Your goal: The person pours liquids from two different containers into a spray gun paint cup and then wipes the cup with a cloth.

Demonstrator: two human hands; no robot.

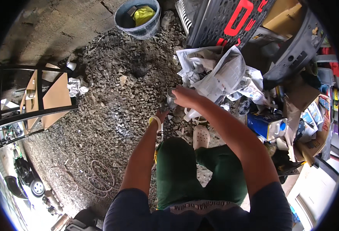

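Out in front of my knees, my right hand [185, 97] is closed on the side of a small grey, shiny cup-like container [171, 98]. Just below it and to the left, my left hand [161, 115] has its fingers curled close under the container; whatever it grips is dark and mostly hidden. A pale band [154, 120] circles the left wrist. Below that wrist a thin silvery piece [162, 133] shows beside my knee. A white plastic piece [192, 114] lies beneath my right forearm.
Gravel [111, 92] covers the ground. Crumpled newspaper [223, 73] lies right of my hands, near a blue metal can [267, 125] and cardboard [302, 96]. A bucket [138, 31] with a yellow cloth stands ahead. A hose [100, 179] coils at left, below a black metal frame [34, 114].
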